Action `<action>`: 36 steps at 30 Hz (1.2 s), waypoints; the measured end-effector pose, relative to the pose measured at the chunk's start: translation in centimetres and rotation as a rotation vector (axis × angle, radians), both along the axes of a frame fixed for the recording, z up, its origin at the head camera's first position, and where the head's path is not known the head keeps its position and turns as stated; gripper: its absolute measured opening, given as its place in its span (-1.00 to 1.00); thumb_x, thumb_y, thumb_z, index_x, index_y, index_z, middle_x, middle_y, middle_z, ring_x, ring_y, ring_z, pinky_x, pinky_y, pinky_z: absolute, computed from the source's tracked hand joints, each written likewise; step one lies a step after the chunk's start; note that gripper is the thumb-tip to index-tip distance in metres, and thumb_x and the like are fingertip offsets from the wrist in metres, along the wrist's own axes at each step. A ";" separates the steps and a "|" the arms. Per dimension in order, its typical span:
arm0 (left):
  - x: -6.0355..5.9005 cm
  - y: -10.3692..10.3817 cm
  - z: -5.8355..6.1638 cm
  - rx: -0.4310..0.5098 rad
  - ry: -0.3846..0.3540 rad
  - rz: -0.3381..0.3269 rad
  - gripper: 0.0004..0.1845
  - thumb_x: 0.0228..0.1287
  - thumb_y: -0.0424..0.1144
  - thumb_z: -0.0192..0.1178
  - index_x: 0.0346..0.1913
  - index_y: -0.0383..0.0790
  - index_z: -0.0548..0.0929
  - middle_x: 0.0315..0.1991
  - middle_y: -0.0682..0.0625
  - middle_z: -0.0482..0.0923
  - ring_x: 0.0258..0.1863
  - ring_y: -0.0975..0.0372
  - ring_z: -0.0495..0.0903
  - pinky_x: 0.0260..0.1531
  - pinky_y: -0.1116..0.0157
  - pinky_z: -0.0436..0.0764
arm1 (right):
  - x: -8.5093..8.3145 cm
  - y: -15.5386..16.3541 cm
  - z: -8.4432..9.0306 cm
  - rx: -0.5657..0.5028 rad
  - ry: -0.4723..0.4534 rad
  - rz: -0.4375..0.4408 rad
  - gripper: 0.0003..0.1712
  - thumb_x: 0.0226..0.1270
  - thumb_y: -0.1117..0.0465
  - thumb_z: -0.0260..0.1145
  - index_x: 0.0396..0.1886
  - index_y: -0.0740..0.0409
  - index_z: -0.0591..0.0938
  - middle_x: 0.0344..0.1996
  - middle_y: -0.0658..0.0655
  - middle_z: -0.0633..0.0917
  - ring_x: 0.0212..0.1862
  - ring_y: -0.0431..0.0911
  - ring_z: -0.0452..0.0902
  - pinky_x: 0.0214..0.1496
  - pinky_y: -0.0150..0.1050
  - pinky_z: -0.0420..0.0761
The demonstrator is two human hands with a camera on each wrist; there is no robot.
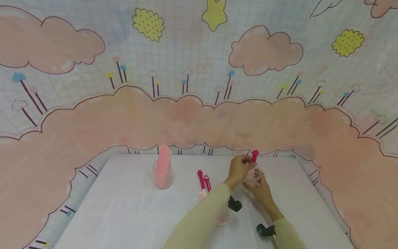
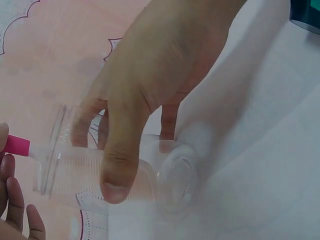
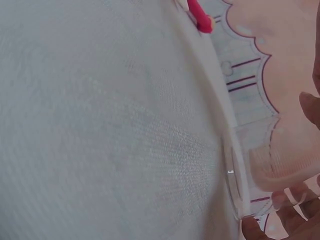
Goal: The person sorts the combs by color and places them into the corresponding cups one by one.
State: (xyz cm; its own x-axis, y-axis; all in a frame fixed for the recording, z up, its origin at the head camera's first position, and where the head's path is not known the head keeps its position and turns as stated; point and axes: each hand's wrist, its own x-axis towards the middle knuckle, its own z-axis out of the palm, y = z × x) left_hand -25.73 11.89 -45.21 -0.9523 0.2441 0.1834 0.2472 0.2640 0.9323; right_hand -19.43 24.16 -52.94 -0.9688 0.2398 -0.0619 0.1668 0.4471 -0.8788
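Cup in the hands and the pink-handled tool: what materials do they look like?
Cup: thin clear plastic, glossy; the backdrop shows through it and its wall is finely ribbed. Pink-handled tool: handle looks like opaque moulded plastic, matte magenta; the rest is hidden, so uncertain.

White table (image 1: pixel 130 214); glass (image 1: pixel 163 180) holding pink folded item; two pink-handled utensils (image 1: pixel 203 180) lying nearby; cartoon-cloud backdrop (image 1: pixel 192 114).

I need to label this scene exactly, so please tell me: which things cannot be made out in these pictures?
- Pink-handled tool: the left hand hides its lower end in the head view, and the left wrist view cuts it at the edge.
- Right hand on the clear cup: the right wrist view shows only fingertips at the edge.
- Two pink-handled pieces on the table: too small to identify in the head view.
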 end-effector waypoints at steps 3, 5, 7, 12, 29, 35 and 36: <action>0.2 0.1 -0.3 0.000 -0.018 0.002 -0.81 0.16 -0.18 0.41 -0.19 -0.15 0.76 -0.39 0.09 0.67 -0.35 0.39 0.47 -0.26 0.49 0.51 | 0.1 0.0 -0.2 0.004 -0.003 -0.001 0.15 0.19 -0.14 0.43 0.56 0.04 -0.06 0.50 0.30 0.17 0.50 0.36 0.05 0.41 0.31 0.23; 0.3 0.1 -0.5 -0.003 -0.022 0.000 -0.82 0.16 -0.19 0.41 -0.20 -0.16 0.76 -0.40 0.09 0.66 -0.37 0.40 0.46 -0.29 0.49 0.51 | 0.1 0.0 -0.3 0.005 -0.001 0.001 0.14 0.19 -0.14 0.43 0.56 0.01 -0.05 0.50 0.31 0.17 0.49 0.37 0.06 0.40 0.33 0.23; 0.4 0.1 -0.8 -0.010 -0.015 -0.001 -0.83 0.15 -0.19 0.42 -0.22 -0.16 0.76 -0.42 0.09 0.64 -0.39 0.40 0.44 -0.32 0.50 0.49 | 0.1 0.0 -0.5 0.001 0.004 0.000 0.13 0.19 -0.14 0.43 0.56 -0.02 -0.04 0.50 0.31 0.17 0.49 0.37 0.07 0.40 0.35 0.24; 0.2 0.1 -1.1 -0.016 0.003 -0.009 -0.83 0.14 -0.19 0.42 -0.22 -0.17 0.76 -0.48 0.09 0.59 -0.45 0.42 0.40 -0.43 0.52 0.43 | 0.0 0.1 -0.7 0.011 0.023 -0.007 0.11 0.18 -0.14 0.44 0.55 -0.05 -0.01 0.49 0.32 0.20 0.47 0.39 0.11 0.39 0.35 0.26; -0.3 -0.4 -1.2 -0.018 0.014 -0.024 -0.78 0.23 -0.27 0.34 -0.08 -0.22 0.73 -0.35 0.00 0.63 -0.40 0.39 0.45 -0.36 0.52 0.51 | -0.5 0.3 -1.0 0.005 0.060 0.003 0.08 0.16 -0.09 0.47 0.52 0.00 0.04 0.45 0.31 0.28 0.48 0.30 0.12 0.44 0.31 0.20; -1.0 -0.6 -1.5 -0.010 -0.007 -0.036 -0.77 0.21 -0.24 0.36 -0.08 -0.17 0.72 -0.31 0.01 0.66 -0.37 0.41 0.51 -0.32 0.52 0.53 | -0.7 0.4 -0.7 0.021 0.033 -0.001 0.12 0.16 -0.13 0.46 0.53 0.00 0.01 0.46 0.28 0.25 0.49 0.27 0.10 0.46 0.30 0.17; -1.0 -0.7 -1.5 -0.007 -0.011 -0.039 -0.76 0.20 -0.23 0.37 -0.07 -0.16 0.72 -0.30 0.02 0.66 -0.35 0.42 0.52 -0.31 0.52 0.53 | -0.8 0.4 -0.7 0.022 0.026 0.000 0.12 0.16 -0.14 0.46 0.53 0.00 0.00 0.47 0.28 0.25 0.50 0.27 0.10 0.46 0.30 0.17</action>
State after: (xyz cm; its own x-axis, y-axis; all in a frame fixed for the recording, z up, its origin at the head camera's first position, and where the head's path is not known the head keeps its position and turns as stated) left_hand -26.77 11.22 -46.72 -0.9439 0.2825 0.1708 0.2469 0.2606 0.9333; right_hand -20.20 24.53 -53.64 -0.9700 0.2409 -0.0320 0.1445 0.4661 -0.8729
